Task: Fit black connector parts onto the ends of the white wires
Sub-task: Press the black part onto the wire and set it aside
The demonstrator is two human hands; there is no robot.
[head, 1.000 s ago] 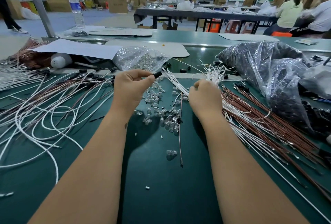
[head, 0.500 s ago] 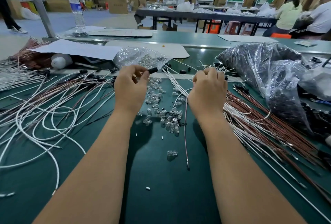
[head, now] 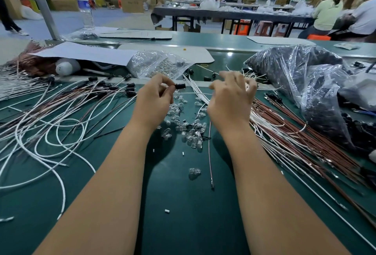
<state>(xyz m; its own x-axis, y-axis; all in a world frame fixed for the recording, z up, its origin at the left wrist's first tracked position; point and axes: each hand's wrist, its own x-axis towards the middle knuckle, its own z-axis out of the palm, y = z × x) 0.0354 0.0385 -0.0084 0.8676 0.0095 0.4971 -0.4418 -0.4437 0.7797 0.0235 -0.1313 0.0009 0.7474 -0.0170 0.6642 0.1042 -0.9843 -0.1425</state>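
Currently your left hand (head: 154,100) pinches a black connector part (head: 180,86) between thumb and fingertips, raised over the green worktop (head: 183,203). Your right hand (head: 230,100) is apart from it, fingers loosely spread; I can't tell if it grips the white wire (head: 193,93) running between them. Clear glass bulbs (head: 189,132) lie below, loose white wires (head: 50,132) left, bagged black parts (head: 305,83) right.

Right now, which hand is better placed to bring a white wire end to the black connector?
The right hand. Its fingers hover over the loose white wires and hold nothing I can see. The left hand already pinches the connector.
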